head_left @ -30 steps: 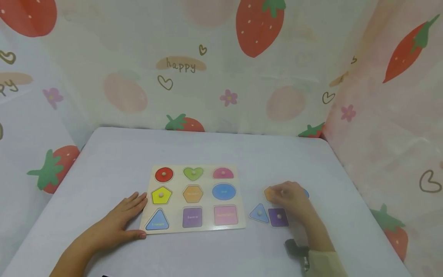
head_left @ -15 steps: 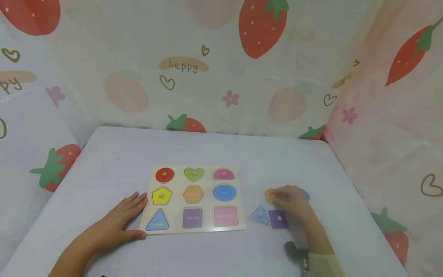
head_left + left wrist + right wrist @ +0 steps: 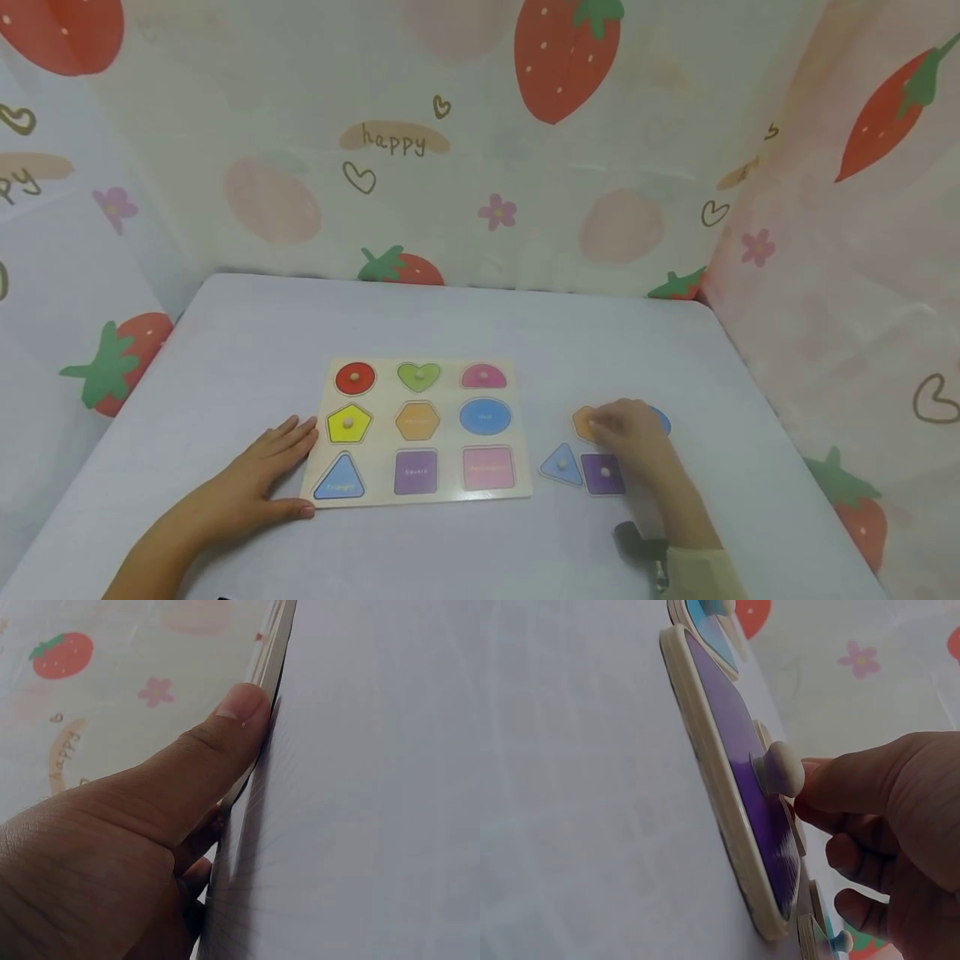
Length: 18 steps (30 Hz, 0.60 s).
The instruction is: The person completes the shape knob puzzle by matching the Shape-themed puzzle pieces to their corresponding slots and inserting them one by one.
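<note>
My left hand [image 3: 255,483] lies with fingers spread at the left edge of a wooden shape puzzle board [image 3: 448,442], its thumb against the near left corner. Red circle, green heart, pink half-circle and yellow pentagon pieces sit in the board; the other recesses show printed shapes. To the board's right, my right hand [image 3: 633,433] pinches the orange hexagon piece [image 3: 582,423] at its knob, which the fingers hide. Nearby lie a blue triangle piece [image 3: 561,464] and a purple square piece [image 3: 603,474], whose knob [image 3: 781,769] stands close to my thumb. A blue oval piece [image 3: 662,419] is partly covered by the hand.
A white cloth covers the table [image 3: 450,321]. Strawberry-print curtains [image 3: 465,167] enclose it at the back and both sides. Beneath my right wrist hangs a dark device [image 3: 637,542].
My right hand has lowered slightly toward the orange hexagon, and its fingers have closed over the knob. My left hand and the board have stayed in place.
</note>
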{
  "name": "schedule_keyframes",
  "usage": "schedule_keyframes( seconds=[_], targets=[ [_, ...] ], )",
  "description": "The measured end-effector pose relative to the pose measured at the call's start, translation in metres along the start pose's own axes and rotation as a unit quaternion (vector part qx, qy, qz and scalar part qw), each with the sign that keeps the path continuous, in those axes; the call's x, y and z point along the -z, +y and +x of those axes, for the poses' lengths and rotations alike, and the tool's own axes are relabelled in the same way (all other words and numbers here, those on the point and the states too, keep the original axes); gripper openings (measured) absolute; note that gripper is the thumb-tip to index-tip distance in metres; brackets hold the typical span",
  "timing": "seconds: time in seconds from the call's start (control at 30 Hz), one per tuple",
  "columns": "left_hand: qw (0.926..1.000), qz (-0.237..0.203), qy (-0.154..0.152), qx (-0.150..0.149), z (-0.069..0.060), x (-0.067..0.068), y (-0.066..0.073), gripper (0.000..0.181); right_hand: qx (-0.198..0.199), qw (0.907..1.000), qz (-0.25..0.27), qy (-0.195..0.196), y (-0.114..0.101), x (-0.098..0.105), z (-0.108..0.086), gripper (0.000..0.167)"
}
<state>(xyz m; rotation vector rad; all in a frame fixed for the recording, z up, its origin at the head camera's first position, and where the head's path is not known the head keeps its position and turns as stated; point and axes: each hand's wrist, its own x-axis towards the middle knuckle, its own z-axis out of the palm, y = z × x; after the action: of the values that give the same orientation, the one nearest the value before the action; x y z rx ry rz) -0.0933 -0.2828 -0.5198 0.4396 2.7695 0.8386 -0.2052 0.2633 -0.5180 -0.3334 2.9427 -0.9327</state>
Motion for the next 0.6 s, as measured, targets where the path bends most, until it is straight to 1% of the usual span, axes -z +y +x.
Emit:
schedule_keyframes(
  seconds=[0.13,0.23,0.37,0.47,0.53,0.6],
  targets=[
    [0.9999,-0.003,-0.006,0.008,0.003,0.002,0.001,0.107,0.014,0.9999,-0.002,0.009,0.002,0.0,0.003,0.02],
    [0.9998,0.007,-0.012,0.015,0.006,0.004,0.001,0.107,0.033,0.9992,0.004,0.021,0.002,0.001,0.003,0.019],
    [0.9998,0.015,-0.003,0.016,0.009,0.009,-0.001,0.108,0.045,0.9985,0.007,0.031,-0.002,0.002,0.01,0.021],
    [0.9998,0.009,-0.001,0.016,0.009,0.007,-0.001,0.108,0.027,0.9993,0.001,0.026,-0.002,0.001,0.012,0.023],
    [0.9998,0.008,-0.006,0.017,0.006,0.004,0.0,0.108,0.012,0.9998,-0.002,0.019,-0.002,0.0,0.011,0.023],
    [0.9999,0.011,-0.004,0.01,0.002,0.003,-0.001,0.108,0.006,0.9998,-0.006,0.016,-0.001,-0.001,0.009,0.022]
  ],
)
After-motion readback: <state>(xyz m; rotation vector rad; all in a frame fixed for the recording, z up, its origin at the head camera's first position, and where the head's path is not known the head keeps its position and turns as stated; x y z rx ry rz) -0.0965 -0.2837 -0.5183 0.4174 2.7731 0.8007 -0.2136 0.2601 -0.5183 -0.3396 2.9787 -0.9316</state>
